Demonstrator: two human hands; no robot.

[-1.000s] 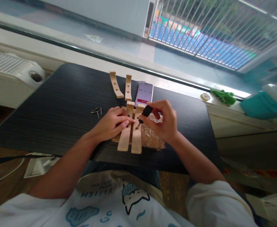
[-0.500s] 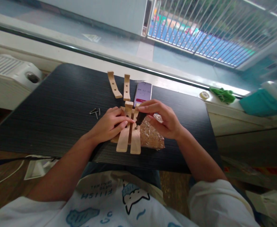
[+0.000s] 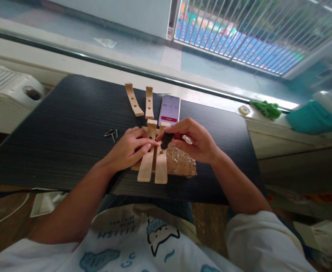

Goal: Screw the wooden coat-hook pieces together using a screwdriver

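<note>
My right hand is closed around the black handle of a short screwdriver. The tool tilts downward, and its tip meets a screw in the right curved wooden piece. Pressing across the left curved wooden piece, my left hand has its fingers closed on it, with the index fingertip near the screwdriver tip. Both wooden pieces lie side by side over a brown block wrapped in clear plastic. My fingers cover part of the wood.
Two more curved wooden pieces with holes lie at the back of the black table, beside a phone showing a timer. Several loose screws rest left of my left hand. A green cloth sits on the windowsill.
The view has shifted slightly. My right hand has turned a little on the screwdriver, whose tip stays at the screw. My left hand keeps its place on the wood.
</note>
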